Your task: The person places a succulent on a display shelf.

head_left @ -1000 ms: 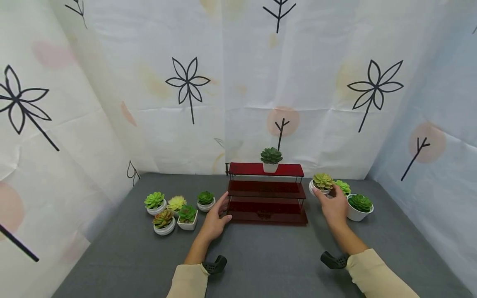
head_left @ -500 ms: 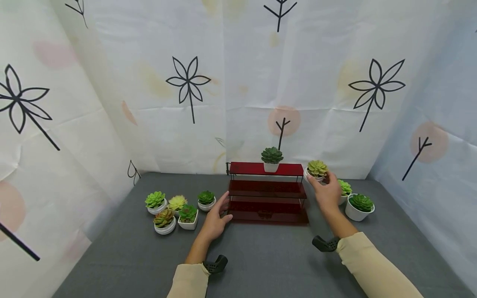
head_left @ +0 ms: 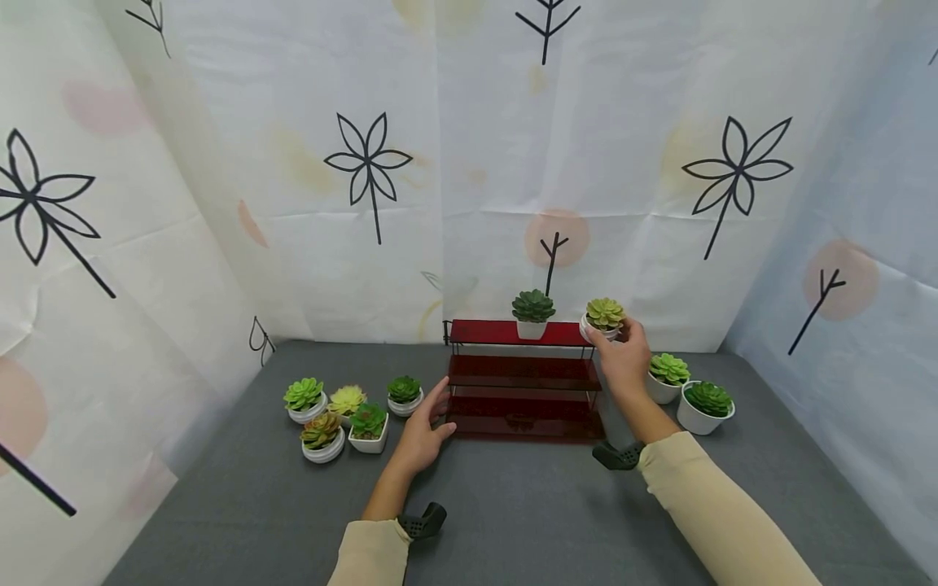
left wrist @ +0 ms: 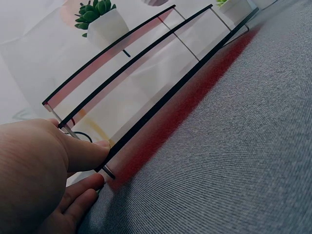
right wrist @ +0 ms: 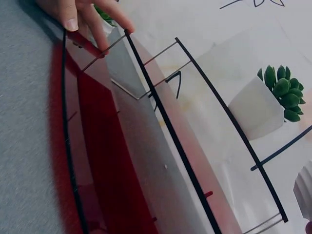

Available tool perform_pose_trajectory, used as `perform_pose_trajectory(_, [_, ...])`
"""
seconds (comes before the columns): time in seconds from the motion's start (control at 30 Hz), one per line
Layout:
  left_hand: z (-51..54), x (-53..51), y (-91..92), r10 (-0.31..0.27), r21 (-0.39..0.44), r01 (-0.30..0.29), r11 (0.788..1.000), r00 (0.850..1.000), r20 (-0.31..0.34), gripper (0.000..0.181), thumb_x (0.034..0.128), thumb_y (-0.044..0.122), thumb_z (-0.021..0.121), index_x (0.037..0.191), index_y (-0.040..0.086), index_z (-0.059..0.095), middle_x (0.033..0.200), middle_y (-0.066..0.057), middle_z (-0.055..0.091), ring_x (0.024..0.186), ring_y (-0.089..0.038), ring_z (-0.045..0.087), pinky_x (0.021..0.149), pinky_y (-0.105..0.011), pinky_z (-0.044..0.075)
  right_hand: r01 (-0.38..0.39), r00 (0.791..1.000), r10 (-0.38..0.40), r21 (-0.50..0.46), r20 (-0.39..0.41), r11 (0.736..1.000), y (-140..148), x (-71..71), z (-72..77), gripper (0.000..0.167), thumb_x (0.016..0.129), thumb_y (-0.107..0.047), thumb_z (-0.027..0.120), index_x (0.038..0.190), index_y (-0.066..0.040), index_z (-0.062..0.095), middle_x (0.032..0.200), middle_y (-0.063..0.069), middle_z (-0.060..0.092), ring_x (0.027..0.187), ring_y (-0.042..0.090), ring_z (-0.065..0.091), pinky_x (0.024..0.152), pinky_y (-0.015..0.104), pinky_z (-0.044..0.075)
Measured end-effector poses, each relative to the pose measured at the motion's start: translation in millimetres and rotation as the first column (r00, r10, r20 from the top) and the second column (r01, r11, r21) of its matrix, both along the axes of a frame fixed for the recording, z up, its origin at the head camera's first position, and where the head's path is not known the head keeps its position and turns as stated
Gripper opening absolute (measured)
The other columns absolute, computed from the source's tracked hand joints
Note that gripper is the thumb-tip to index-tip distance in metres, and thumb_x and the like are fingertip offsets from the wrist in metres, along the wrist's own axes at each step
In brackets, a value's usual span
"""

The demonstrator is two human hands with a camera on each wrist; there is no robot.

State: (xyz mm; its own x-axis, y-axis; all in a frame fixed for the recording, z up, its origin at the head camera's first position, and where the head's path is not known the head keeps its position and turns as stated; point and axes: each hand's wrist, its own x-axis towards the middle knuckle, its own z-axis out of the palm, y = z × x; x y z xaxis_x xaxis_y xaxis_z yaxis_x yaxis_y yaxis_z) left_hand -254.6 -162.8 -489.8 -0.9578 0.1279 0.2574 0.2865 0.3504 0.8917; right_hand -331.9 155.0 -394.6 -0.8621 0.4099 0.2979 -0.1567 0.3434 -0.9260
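Note:
My right hand (head_left: 623,356) holds a small potted succulent (head_left: 604,314), yellow-green in a white ribbed pot, raised at the right end of the red rack's top tier. Only an edge of this ribbed pot (right wrist: 304,190) enters the right wrist view. The three-tier rack (head_left: 523,372) has red see-through shelves and black edges. My left hand (head_left: 422,433) rests at its left side, fingers extended; in the left wrist view the thumb (left wrist: 87,152) touches the lowest tier's corner. A dark green succulent in a white pot (head_left: 532,309) stands on the top tier.
Left of the rack several potted succulents stand on the grey cloth, among them a brownish one (head_left: 322,435) and a dark green one (head_left: 405,395). To its right are a light green succulent (head_left: 668,370) and a larger green one (head_left: 707,407). A patterned curtain (head_left: 484,146) hangs behind.
My right hand has lifted the yellow-green succulent from beside the other right-hand pots and carried it left and up to the top tier's end. My left hand has stayed in place.

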Motion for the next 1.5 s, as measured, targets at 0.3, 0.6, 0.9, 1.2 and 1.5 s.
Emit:
perform_pose_trajectory(0.3, [0.0,0.8,-0.3,0.005,0.001,-0.005,1.0,1.0,-0.001,0.075,0.0906,-0.007,0.062,0.154,0.017,0.03,0.144,-0.018,0.045,0.125,-0.037,0.049,0.104,-0.052,0.035,-0.03,0.999,0.03,0.003,0.018,1.0,-9,-11.8,1.0,0.066,0.086,-0.031,0.075,0.139,-0.002,0.047,0.132,0.019,0.053,0.119,0.032,0.05,0.093,0.046,0.045])
perform_pose_trajectory(0.6, [-0.3,0.7,0.3,0.002,0.006,-0.002,1.0,1.0,-0.011,0.075,0.0907,-0.007,0.062,0.154,0.017,0.03,0.144,-0.018,0.045,0.124,-0.037,0.049,0.104,-0.053,0.035,-0.01,1.0,0.01,0.043,0.014,0.999,-16,-16.7,3.2,0.062,0.087,-0.029,0.075,0.136,-0.001,0.05,0.127,0.022,0.056,0.117,0.034,0.051,0.093,0.049,0.043])
perform_pose_trajectory(0.9, [-0.4,0.9,0.2,0.005,-0.001,-0.005,1.0,1.0,-0.014,0.075,0.0901,-0.008,0.062,0.154,0.015,0.03,0.144,-0.018,0.045,0.124,-0.037,0.049,0.104,-0.053,0.035,-0.036,0.999,0.035,0.046,0.034,0.998,-20,-16.4,4.0,0.061,0.087,-0.026,0.074,0.135,0.001,0.049,0.126,0.024,0.056,0.117,0.036,0.051,0.094,0.05,0.042])
perform_pose_trajectory(1.2, [-0.4,0.9,0.6,-0.002,-0.002,0.002,1.0,1.0,-0.023,0.075,0.0897,-0.008,0.063,0.154,0.014,0.031,0.144,-0.019,0.046,0.123,-0.038,0.05,0.103,-0.053,0.036,-0.043,0.997,0.039,0.065,0.072,0.997,-22,-16.3,1.9,0.062,0.089,-0.027,0.072,0.138,0.003,0.046,0.13,0.025,0.053,0.12,0.037,0.049,0.097,0.051,0.042])
perform_pose_trajectory(1.5, [-1.9,1.2,-0.3,-0.009,-0.009,0.008,1.0,0.999,-0.047,0.074,0.0901,-0.008,0.062,0.154,0.013,0.03,0.143,-0.021,0.045,0.122,-0.039,0.05,0.102,-0.055,0.036,-0.053,0.993,0.042,0.095,0.111,0.994,-20,-19.6,1.6,0.064,0.091,-0.03,0.07,0.141,0.001,0.044,0.135,0.025,0.051,0.125,0.036,0.047,0.101,0.05,0.039])
